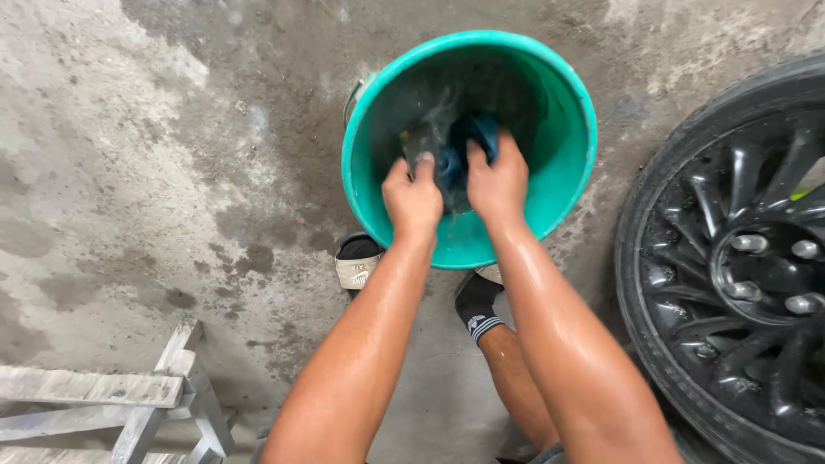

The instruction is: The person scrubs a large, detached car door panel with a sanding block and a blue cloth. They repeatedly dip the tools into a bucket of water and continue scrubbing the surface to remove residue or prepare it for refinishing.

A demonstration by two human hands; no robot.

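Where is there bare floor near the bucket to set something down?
Bare concrete floor lies left of the green bucket, above the wooden frame. It is crowded right of the bucket, by the black wheel, and below it, where both hands hold a blue cloth.

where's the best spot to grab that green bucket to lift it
Likely by the metal bail handle, which shows at the left rim of the green bucket, approached from above left. The rim is wide and both hands, left hand and right hand, are inside with a blue cloth.
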